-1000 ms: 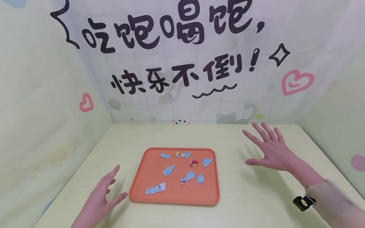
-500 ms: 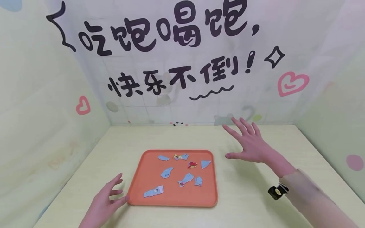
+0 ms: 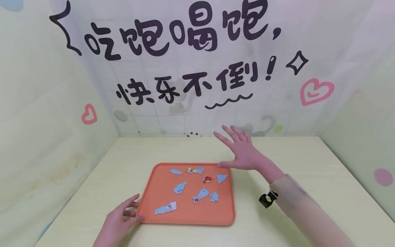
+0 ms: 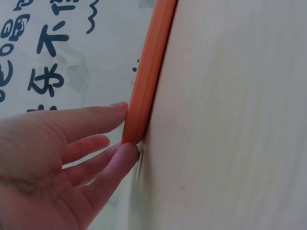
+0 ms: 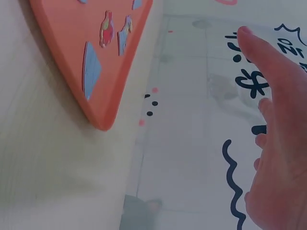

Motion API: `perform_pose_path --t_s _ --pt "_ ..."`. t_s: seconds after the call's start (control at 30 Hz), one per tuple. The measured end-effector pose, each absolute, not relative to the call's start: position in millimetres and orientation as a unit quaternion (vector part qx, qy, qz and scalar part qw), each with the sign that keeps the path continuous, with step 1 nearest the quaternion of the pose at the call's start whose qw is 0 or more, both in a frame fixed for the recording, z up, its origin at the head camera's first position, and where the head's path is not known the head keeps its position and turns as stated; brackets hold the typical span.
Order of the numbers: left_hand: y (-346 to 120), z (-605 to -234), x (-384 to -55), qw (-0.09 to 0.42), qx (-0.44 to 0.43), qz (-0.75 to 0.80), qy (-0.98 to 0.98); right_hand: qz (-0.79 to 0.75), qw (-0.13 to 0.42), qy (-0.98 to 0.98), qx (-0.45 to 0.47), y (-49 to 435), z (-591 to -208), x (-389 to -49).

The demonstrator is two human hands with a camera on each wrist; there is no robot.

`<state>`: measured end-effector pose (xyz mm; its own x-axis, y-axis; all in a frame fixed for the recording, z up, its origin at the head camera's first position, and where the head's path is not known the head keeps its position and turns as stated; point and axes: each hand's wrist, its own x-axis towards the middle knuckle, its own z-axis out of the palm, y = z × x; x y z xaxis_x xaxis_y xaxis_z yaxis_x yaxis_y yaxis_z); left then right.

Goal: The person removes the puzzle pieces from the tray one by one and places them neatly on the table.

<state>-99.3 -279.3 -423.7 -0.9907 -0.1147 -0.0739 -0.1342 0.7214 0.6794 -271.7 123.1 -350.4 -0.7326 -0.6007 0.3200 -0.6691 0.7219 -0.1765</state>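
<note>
An orange tray (image 3: 213,215) lies on the table with several thin, irregular puzzle-like pieces spread over it. Most are light blue, such as the long piece (image 3: 165,208) near the front left and the triangular piece (image 3: 222,178) at the right; a red piece (image 3: 207,179) lies beside the triangle. My left hand (image 4: 62,163) holds the tray's near left corner, the index fingertip on its side and the thumb at its corner. Above the tray's far right corner, my right hand (image 3: 243,152) hovers with fingers spread; in the right wrist view it appears apart from the tray.
The pale wooden table (image 3: 271,219) extends around the tray. Behind it stands a whitish wall cloth (image 3: 139,120) with large black characters and pink hearts, with similar cloth at both sides. A black device (image 3: 267,199) is strapped at the right wrist.
My right hand has moved left, from beside the tray to above its far right corner. My left hand has moved right and come onto the near left corner. The pieces lie as before.
</note>
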Motion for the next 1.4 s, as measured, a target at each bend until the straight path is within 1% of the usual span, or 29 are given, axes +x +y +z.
perform_pose_path --t_s 0.2,0.43,0.77,1.0,1.13,1.4 --pt "-278.2 -421.5 -97.3 0.013 -0.074 0.359 0.93 0.186 0.102 -0.903 0.375 92.8 -361.7 -285.7" --pt "-278.8 -424.4 -97.9 0.015 -0.062 0.356 0.932 0.236 0.07 -0.89 0.383 58.2 -381.1 -296.8" --pt "-283.6 -426.7 -103.2 0.038 -0.065 0.373 0.925 0.301 -0.001 -0.86 0.411 8.1 -399.8 -304.2" --pt "-286.0 -427.1 -106.9 0.06 -0.069 0.374 0.923 0.306 -0.042 -0.865 0.396 5.6 -413.2 -300.5" --pt "-286.5 -427.9 -107.7 0.066 -0.077 0.377 0.921 0.298 -0.077 -0.867 0.393 8.1 -418.8 -299.4" --pt "-285.7 -429.2 -110.0 0.066 -0.081 0.386 0.917 0.207 -0.134 -0.878 0.411 17.3 -415.7 -297.6"
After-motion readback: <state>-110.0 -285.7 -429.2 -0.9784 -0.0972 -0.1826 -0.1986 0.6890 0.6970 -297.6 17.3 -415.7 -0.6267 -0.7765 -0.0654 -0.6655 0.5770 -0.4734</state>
